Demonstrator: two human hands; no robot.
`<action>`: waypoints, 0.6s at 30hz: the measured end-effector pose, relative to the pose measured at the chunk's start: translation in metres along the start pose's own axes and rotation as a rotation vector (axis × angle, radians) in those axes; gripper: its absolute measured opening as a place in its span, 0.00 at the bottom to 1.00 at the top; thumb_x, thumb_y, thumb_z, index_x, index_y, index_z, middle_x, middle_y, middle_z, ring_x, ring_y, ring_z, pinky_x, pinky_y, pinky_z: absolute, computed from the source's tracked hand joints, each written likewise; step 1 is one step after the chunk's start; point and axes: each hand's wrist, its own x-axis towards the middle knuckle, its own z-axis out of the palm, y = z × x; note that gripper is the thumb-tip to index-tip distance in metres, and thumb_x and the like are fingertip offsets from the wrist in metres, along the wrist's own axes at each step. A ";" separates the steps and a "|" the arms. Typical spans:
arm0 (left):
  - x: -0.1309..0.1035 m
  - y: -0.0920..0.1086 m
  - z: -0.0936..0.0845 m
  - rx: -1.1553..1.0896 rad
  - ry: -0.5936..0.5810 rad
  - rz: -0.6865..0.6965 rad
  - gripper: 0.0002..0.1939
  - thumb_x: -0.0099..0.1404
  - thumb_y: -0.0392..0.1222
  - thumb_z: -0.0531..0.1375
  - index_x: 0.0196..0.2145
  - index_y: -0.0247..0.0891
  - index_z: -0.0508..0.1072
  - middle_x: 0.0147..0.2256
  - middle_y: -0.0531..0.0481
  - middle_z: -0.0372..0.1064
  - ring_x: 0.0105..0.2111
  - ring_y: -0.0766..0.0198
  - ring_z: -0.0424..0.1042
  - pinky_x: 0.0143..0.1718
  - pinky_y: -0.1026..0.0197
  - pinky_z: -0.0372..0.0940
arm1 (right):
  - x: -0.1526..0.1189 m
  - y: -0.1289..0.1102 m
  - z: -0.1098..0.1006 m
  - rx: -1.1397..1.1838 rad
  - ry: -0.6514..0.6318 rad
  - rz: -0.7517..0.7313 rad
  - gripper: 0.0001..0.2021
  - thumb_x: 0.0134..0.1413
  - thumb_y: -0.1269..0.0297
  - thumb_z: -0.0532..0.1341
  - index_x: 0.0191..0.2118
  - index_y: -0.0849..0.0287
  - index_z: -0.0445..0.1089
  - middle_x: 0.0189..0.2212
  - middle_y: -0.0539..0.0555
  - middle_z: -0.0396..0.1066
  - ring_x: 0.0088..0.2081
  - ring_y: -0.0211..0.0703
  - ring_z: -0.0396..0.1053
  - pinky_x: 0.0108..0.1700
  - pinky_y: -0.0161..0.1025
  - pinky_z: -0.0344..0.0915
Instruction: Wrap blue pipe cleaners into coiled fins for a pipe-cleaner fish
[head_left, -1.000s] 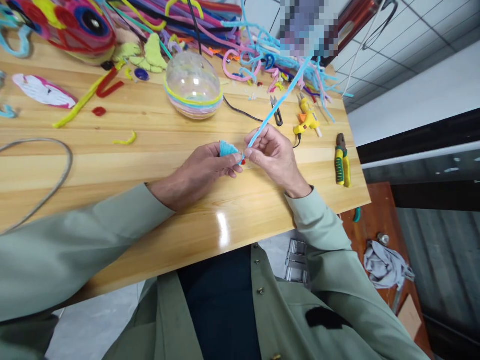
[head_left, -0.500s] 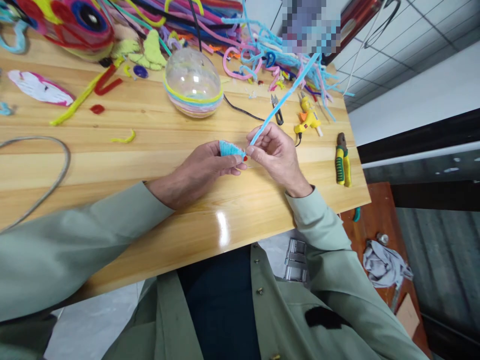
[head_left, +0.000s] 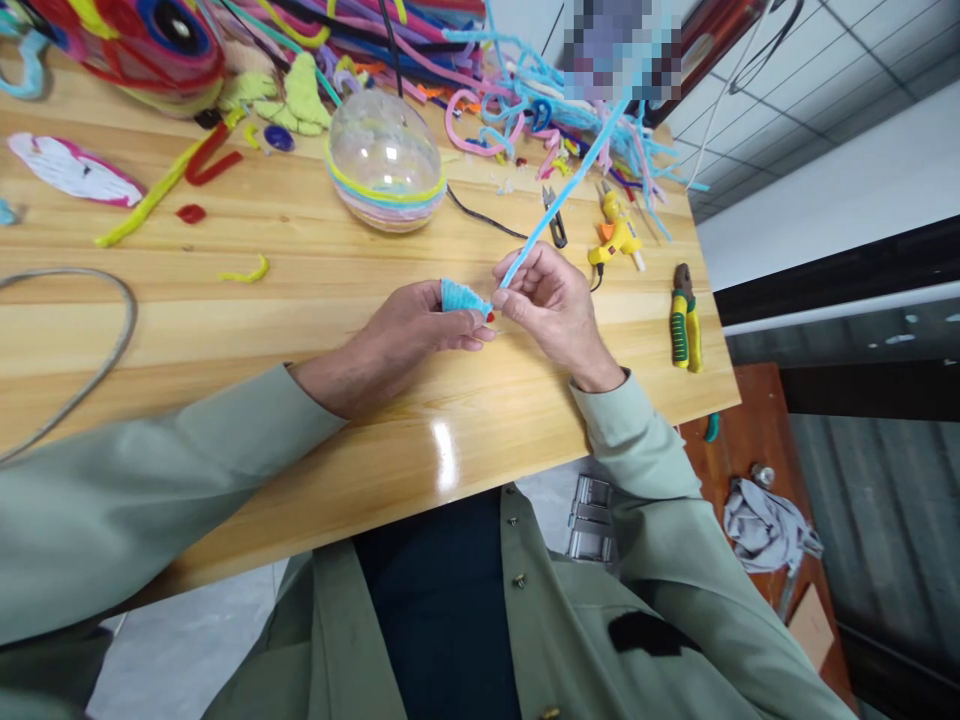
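Note:
Over the wooden table, my left hand (head_left: 405, 335) pinches a small light-blue fuzzy piece (head_left: 461, 297), ribbed like wound pipe cleaner, with a red tip at its right end. My right hand (head_left: 551, 300) is closed on a long light-blue pipe cleaner (head_left: 574, 180), which slants up and away to the right. Its lower end lies between thumb and index finger, close to the red tip. Whether the pipe cleaner joins the piece is hidden by my fingertips. Beyond my hands sits a clear plastic ball (head_left: 386, 160) banded with yellow, blue and pink.
Right of my hands lie pliers (head_left: 684, 320), a yellow glue gun (head_left: 616, 235) and small black snips (head_left: 555, 218). Many coloured pipe cleaners (head_left: 360, 55) are heaped along the back. A large red decorated shape (head_left: 150, 50) stands back left. A grey cable (head_left: 127, 320) loops at left.
Both hands keep nearly the same pose. The long pipe cleaner tilts slightly differently, and the view has shifted a little.

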 end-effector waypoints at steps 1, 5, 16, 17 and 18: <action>0.001 -0.001 0.000 0.002 -0.001 0.006 0.08 0.60 0.45 0.74 0.27 0.42 0.82 0.33 0.48 0.81 0.38 0.57 0.78 0.50 0.51 0.73 | 0.000 0.000 0.000 0.005 0.001 0.000 0.25 0.56 0.39 0.79 0.44 0.50 0.73 0.39 0.50 0.74 0.44 0.46 0.77 0.51 0.51 0.86; 0.004 -0.004 -0.002 -0.009 -0.004 0.027 0.07 0.60 0.43 0.73 0.27 0.41 0.81 0.32 0.48 0.79 0.35 0.59 0.75 0.48 0.51 0.72 | -0.001 0.001 0.000 -0.016 0.007 0.006 0.24 0.57 0.40 0.79 0.45 0.50 0.73 0.39 0.50 0.74 0.45 0.46 0.78 0.51 0.50 0.85; 0.004 -0.006 -0.002 -0.067 -0.024 0.010 0.06 0.62 0.40 0.72 0.29 0.39 0.81 0.34 0.49 0.79 0.36 0.62 0.74 0.45 0.56 0.68 | 0.001 0.003 0.000 0.011 0.009 -0.034 0.27 0.56 0.36 0.78 0.44 0.51 0.73 0.38 0.48 0.76 0.40 0.42 0.78 0.50 0.47 0.86; 0.004 -0.005 -0.002 -0.065 -0.021 0.009 0.06 0.62 0.40 0.72 0.29 0.39 0.81 0.34 0.49 0.78 0.36 0.62 0.74 0.44 0.56 0.68 | 0.001 0.004 0.000 0.011 0.009 -0.033 0.27 0.56 0.36 0.78 0.44 0.51 0.73 0.38 0.48 0.76 0.40 0.42 0.78 0.50 0.47 0.86; 0.004 -0.005 -0.002 -0.063 -0.019 0.008 0.06 0.62 0.40 0.72 0.29 0.39 0.81 0.34 0.49 0.78 0.36 0.62 0.74 0.44 0.56 0.68 | 0.001 0.005 0.000 0.009 0.010 -0.030 0.27 0.56 0.36 0.78 0.45 0.51 0.73 0.38 0.48 0.76 0.40 0.42 0.78 0.50 0.47 0.86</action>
